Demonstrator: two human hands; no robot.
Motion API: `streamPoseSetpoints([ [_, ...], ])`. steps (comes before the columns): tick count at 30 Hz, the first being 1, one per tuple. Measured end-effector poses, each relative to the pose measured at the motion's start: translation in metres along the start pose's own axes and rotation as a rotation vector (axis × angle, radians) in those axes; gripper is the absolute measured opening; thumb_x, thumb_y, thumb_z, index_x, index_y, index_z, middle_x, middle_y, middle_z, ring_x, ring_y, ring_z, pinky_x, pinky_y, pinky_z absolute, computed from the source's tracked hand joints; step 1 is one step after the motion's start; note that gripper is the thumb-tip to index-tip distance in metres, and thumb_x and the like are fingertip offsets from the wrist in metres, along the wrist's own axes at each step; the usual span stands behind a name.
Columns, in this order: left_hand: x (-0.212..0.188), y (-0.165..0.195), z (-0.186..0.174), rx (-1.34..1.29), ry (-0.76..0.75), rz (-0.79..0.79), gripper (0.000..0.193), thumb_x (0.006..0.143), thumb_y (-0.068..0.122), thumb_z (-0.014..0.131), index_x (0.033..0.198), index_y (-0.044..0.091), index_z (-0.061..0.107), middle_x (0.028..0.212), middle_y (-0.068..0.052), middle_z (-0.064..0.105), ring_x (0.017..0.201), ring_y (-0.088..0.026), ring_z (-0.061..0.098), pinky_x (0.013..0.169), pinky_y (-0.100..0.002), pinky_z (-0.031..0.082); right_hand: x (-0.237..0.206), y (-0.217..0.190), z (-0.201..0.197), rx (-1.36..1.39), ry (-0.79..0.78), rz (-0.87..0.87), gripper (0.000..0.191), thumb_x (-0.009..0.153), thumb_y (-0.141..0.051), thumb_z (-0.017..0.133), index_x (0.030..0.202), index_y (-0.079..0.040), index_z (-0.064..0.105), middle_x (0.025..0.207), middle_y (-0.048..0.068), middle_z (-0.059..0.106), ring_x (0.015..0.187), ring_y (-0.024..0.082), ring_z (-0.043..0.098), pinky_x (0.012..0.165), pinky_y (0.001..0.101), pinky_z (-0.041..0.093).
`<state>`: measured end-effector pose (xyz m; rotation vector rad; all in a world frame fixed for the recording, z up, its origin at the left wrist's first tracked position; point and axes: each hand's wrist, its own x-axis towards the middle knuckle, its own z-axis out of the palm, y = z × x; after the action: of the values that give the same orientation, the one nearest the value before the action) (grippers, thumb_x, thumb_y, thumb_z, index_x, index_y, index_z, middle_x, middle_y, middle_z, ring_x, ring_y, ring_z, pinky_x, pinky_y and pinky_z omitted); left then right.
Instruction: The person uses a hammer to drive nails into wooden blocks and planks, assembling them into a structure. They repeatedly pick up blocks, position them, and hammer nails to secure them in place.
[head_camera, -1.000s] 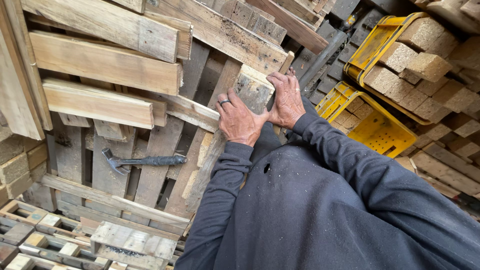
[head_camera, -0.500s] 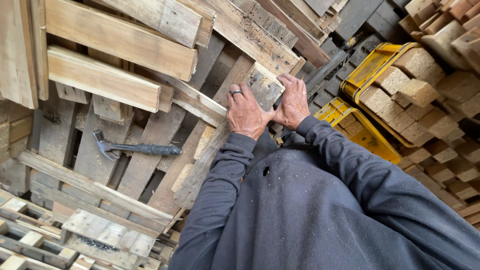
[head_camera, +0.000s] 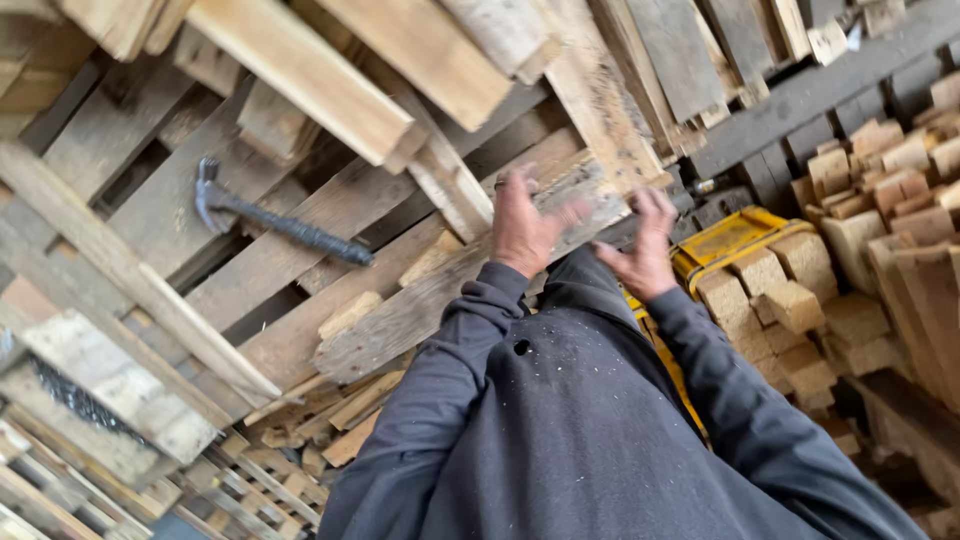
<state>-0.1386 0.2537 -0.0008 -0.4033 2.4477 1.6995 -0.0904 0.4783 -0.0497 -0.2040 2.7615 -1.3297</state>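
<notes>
left hand (head_camera: 522, 228): fingers spread wide, palm toward the wood, blurred; it held nothing and sat just at the near edge of the grey plank.
right hand (head_camera: 645, 255): open too, fingers loosely splayed, empty; at about 3 o'clock from the left hand, just clear of the plank's end.
grey plank (head_camera: 440, 295): long weathered board lying on the slatted pallet (head_camera: 150, 200), running from 7 o'clock up to 1 o'clock; whether either hand touched it, cannot tell through the blur.
claw hammer (head_camera: 275, 222): lay flat on the pallet slats, at 9 o'clock from the left hand, well apart, untouched.
surroundings: pale stacked boards (head_camera: 300, 80) at 11 o'clock; yellow crate (head_camera: 725, 240) with wood blocks (head_camera: 790, 300) at 3 o'clock.
step, as judged: hands looked to be between grips on the plank, neither closed.
next move, as judged: a fresh hold would call for both hands to close on the plank's upper end, palms square to its edges, fingers kept out of the gaps between slats.
</notes>
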Motion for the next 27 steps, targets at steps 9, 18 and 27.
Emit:
streamPoseSetpoints([
  [9, -0.008, -0.090, -0.160, -1.622, 0.085, -0.720, 0.023, 0.104, 0.019, 0.045, 0.105, 0.002, 0.060, 0.092, -0.012, 0.066, 0.078, -0.023, 0.064, 0.072, -0.036, 0.055, 0.029, -0.104, -0.031, -0.066, 0.148, -0.090, 0.022, 0.116, 0.002, 0.067, 0.137, -0.001, 0.060, 0.131, 0.012, 0.054, 0.102, 0.019, 0.054, 0.089, 0.0292, 0.048],
  [18, -0.061, -0.124, -0.286, -1.629, 0.000, -0.410, 0.018, 0.106, 0.014, 0.057, 0.118, 0.003, 0.065, 0.119, -0.015, 0.073, 0.110, -0.030, 0.071, 0.097, -0.045, 0.058, 0.105, -0.270, 0.241, 0.076, -0.490, -0.298, 0.040, 0.089, -0.005, 0.068, 0.128, -0.004, 0.062, 0.106, 0.016, 0.064, 0.097, 0.034, 0.066, 0.084, 0.0436, 0.055],
  [27, -0.095, -0.183, -0.367, -1.578, 0.067, -0.308, 0.024, 0.113, 0.026, 0.068, 0.115, 0.002, 0.070, 0.091, -0.005, 0.068, 0.085, -0.020, 0.067, 0.079, -0.040, 0.057, 0.103, -0.282, 0.396, -0.499, -0.656, -0.160, 0.053, 0.081, -0.027, 0.077, 0.120, -0.003, 0.050, 0.113, 0.025, 0.063, 0.102, 0.045, 0.065, 0.085, 0.0508, 0.054],
])
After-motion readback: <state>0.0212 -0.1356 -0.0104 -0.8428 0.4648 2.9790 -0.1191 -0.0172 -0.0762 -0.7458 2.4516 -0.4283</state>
